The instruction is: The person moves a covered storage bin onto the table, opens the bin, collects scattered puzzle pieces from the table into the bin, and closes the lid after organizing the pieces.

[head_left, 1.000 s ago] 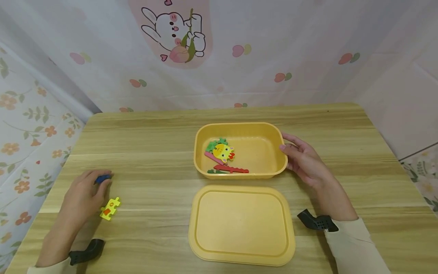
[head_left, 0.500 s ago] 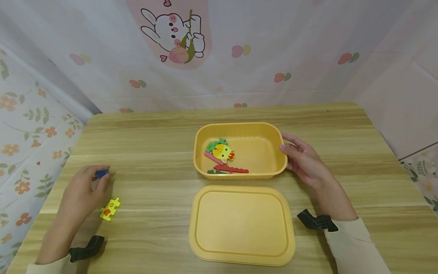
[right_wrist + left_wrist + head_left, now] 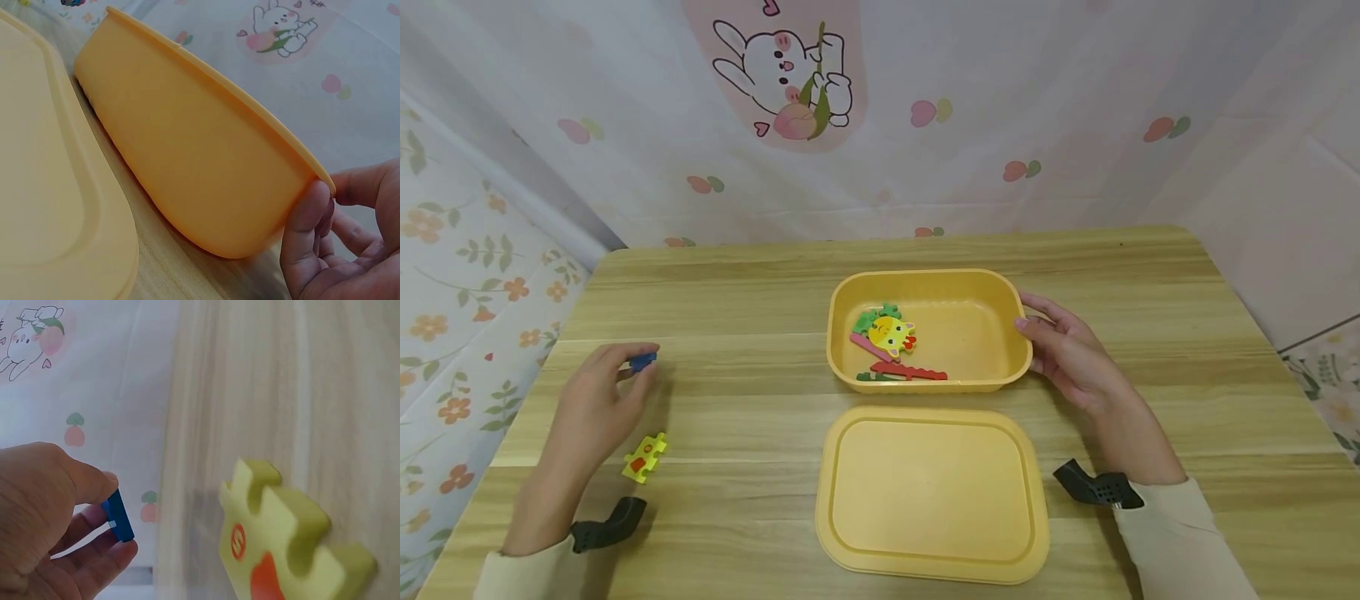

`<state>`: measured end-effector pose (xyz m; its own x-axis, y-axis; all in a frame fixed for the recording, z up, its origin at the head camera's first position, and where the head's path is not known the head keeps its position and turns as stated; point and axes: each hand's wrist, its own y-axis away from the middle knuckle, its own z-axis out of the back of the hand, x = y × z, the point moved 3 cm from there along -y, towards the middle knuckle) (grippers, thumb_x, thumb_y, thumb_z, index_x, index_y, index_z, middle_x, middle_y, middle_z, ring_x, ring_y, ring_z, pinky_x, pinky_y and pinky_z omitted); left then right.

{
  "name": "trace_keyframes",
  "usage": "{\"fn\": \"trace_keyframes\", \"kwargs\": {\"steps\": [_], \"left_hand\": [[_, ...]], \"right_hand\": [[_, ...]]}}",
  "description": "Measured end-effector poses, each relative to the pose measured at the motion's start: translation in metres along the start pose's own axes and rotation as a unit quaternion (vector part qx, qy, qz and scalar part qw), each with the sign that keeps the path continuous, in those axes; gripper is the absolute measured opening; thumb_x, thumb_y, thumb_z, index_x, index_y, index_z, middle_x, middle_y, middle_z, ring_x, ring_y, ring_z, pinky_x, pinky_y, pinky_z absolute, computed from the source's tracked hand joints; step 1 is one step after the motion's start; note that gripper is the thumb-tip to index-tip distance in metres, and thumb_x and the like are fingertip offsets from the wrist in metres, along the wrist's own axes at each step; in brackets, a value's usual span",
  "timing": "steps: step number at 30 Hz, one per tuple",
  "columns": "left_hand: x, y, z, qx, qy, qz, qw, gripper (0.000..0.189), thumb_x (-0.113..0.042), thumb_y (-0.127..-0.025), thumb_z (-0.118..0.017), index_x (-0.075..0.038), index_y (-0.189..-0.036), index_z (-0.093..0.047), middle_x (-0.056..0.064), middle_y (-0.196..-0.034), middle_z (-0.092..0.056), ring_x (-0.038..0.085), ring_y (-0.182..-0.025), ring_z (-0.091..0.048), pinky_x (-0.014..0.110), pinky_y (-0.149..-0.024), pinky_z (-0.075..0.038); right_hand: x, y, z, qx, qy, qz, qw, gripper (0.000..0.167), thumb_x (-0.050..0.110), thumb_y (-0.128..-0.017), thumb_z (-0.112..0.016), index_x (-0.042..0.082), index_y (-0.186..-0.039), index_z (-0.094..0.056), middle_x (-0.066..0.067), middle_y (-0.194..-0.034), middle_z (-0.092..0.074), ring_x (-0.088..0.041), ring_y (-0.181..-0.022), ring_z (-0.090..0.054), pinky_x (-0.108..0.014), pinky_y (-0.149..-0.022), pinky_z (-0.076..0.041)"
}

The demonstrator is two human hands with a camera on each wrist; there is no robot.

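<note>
My left hand (image 3: 597, 400) pinches a small, flat blue puzzle piece (image 3: 119, 515) between thumb and fingertips; in the left wrist view it is held edge-on, with a pale patch at its side. Nearer me on the table lies a yellow jigsaw piece (image 3: 645, 457) with orange markings. My right hand (image 3: 1075, 354) holds the right end of a yellow plastic box (image 3: 977, 333), thumb at the rim and fingers along the outside. Inside the box, toward its left, are a giraffe-head piece (image 3: 891, 335), green pieces (image 3: 866, 322), a pink strip (image 3: 869, 346) and a red wavy piece (image 3: 910, 370).
The box's yellow lid (image 3: 932, 496) lies flat on the wooden table (image 3: 737, 500), directly in front of the box. A patterned curtain (image 3: 970, 150) hangs behind the table's far edge. Black wrist mounts (image 3: 610, 525) jut out near both sleeves.
My left hand has risen off its earlier spot with the blue puzzle piece, moving away from me and slightly right. My right hand, the box and the lid stay in place.
</note>
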<state>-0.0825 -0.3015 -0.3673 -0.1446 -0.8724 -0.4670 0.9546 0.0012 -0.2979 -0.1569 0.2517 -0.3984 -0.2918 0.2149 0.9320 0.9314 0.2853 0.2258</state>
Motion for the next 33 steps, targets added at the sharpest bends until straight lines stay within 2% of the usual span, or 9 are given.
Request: {"fn": "trace_keyframes", "kwargs": {"steps": [2, 4, 6, 7, 9, 10, 14, 19, 33], "left_hand": [[-0.002, -0.002, -0.001, 0.002, 0.007, -0.001, 1.0000, 0.027, 0.000, -0.099, -0.069, 0.004, -0.126, -0.069, 0.025, -0.121, -0.067, 0.043, -0.110, -0.066, -0.004, -0.091, -0.040], [-0.005, -0.004, -0.003, 0.007, 0.011, 0.002, 0.9999, 0.027, -0.001, -0.100, -0.068, 0.004, -0.126, -0.069, 0.025, -0.123, -0.067, 0.044, -0.112, -0.066, 0.005, -0.094, -0.050], [-0.007, -0.006, -0.004, 0.010, 0.019, 0.003, 0.9998, 0.027, -0.002, -0.100, -0.068, 0.004, -0.127, -0.069, 0.026, -0.125, -0.066, 0.044, -0.114, -0.065, 0.006, -0.095, -0.051], [-0.008, -0.007, -0.005, 0.013, 0.023, 0.004, 0.9997, 0.027, -0.003, -0.101, -0.067, 0.004, -0.127, -0.068, 0.025, -0.125, -0.066, 0.043, -0.115, -0.065, -0.001, -0.094, -0.045], [-0.011, -0.010, -0.006, 0.016, 0.028, 0.004, 0.9995, 0.027, -0.004, -0.102, -0.067, 0.004, -0.128, -0.068, 0.026, -0.126, -0.066, 0.043, -0.117, -0.065, 0.006, -0.096, -0.051], [-0.012, -0.012, -0.006, 0.017, 0.030, 0.003, 0.9994, 0.027, -0.005, -0.102, -0.066, 0.004, -0.128, -0.068, 0.024, -0.126, -0.066, 0.042, -0.117, -0.065, -0.002, -0.093, -0.044], [-0.017, -0.018, -0.008, 0.024, 0.038, 0.004, 0.9990, 0.028, -0.008, -0.104, -0.064, 0.002, -0.130, -0.067, 0.023, -0.129, -0.066, 0.039, -0.117, -0.064, 0.002, -0.095, -0.048], [-0.023, -0.023, -0.011, 0.030, 0.056, -0.003, 0.9980, 0.028, -0.008, -0.104, -0.064, 0.003, -0.130, -0.067, 0.023, -0.129, -0.065, 0.041, -0.120, -0.063, -0.009, -0.090, -0.036], [-0.039, -0.035, -0.020, 0.045, 0.104, -0.018, 0.9934, 0.029, -0.008, -0.106, -0.061, 0.006, -0.131, -0.064, 0.023, -0.132, -0.064, 0.040, -0.123, -0.062, -0.007, -0.091, -0.039]], "right_hand": [[0.000, 0.000, 0.000, 0.003, -0.001, 0.004, 1.0000, 0.046, 0.012, -0.109, -0.059, 0.015, -0.152, -0.044, 0.003, -0.106, -0.074, -0.010, -0.085, -0.073, -0.024, -0.073, -0.062], [-0.001, 0.000, 0.000, 0.005, -0.005, 0.006, 1.0000, 0.043, 0.012, -0.109, -0.058, 0.016, -0.150, -0.046, 0.003, -0.105, -0.075, -0.009, -0.083, -0.072, -0.024, -0.072, -0.061], [-0.001, 0.000, 0.000, 0.006, -0.009, 0.006, 0.9999, 0.041, 0.011, -0.109, -0.058, 0.016, -0.148, -0.048, 0.003, -0.104, -0.075, -0.009, -0.082, -0.072, -0.023, -0.071, -0.061], [-0.001, 0.000, 0.000, 0.006, -0.011, 0.006, 0.9999, 0.041, 0.011, -0.109, -0.058, 0.016, -0.148, -0.048, 0.003, -0.104, -0.075, -0.009, -0.082, -0.072, -0.023, -0.071, -0.061], [0.000, 0.000, 0.000, 0.003, -0.014, 0.004, 0.9999, 0.041, 0.011, -0.109, -0.058, 0.017, -0.148, -0.049, 0.003, -0.105, -0.076, -0.009, -0.082, -0.073, -0.023, -0.071, -0.061], [0.000, 0.000, 0.000, 0.001, -0.015, 0.002, 0.9999, 0.041, 0.011, -0.109, -0.059, 0.016, -0.148, -0.048, 0.003, -0.105, -0.076, -0.009, -0.082, -0.073, -0.023, -0.071, -0.061], [0.003, 0.000, -0.001, -0.008, -0.018, -0.004, 0.9998, 0.039, 0.012, -0.108, -0.060, 0.017, -0.146, -0.050, 0.003, -0.106, -0.078, -0.009, -0.082, -0.074, -0.023, -0.071, -0.062], [0.003, 0.000, -0.002, -0.008, -0.027, -0.007, 0.9996, 0.036, 0.010, -0.108, -0.060, 0.016, -0.143, -0.052, 0.003, -0.103, -0.078, -0.009, -0.080, -0.074, -0.023, -0.070, -0.062], [0.002, 0.000, -0.003, -0.023, -0.030, -0.010, 0.9992, 0.035, 0.011, -0.107, -0.062, 0.017, -0.140, -0.053, 0.005, -0.098, -0.074, -0.007, -0.073, -0.071, -0.021, -0.064, -0.060]]}}
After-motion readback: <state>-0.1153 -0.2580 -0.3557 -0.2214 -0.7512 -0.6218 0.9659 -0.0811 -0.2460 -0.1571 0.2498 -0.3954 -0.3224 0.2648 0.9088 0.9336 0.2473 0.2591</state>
